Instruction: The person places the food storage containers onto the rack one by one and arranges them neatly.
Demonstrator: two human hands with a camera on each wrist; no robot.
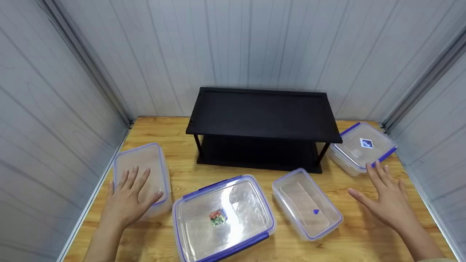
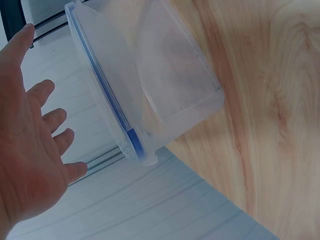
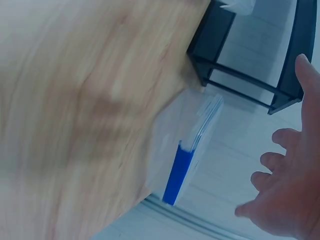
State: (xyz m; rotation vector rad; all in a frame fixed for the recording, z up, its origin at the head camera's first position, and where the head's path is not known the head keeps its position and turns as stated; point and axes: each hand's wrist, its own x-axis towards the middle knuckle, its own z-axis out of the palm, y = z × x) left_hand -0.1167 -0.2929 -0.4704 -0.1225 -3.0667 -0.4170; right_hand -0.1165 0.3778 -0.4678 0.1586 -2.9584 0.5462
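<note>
Spreading left hand (image 1: 125, 203) wide above left box (image 1: 151, 160), holding nothing; finding this nearer box toward one o'clock, stretching lengthwise roughly twelve to six. Spreading right hand (image 1: 391, 202) likewise, gripping nothing, having far right box (image 1: 358, 151) toward eleven o'clock, apart.

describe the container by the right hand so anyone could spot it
Find the black shelf on the wooden table. Beside its right end stands a clear container with blue clips. Only its lid bears a square blue-and-white sticker.
</note>
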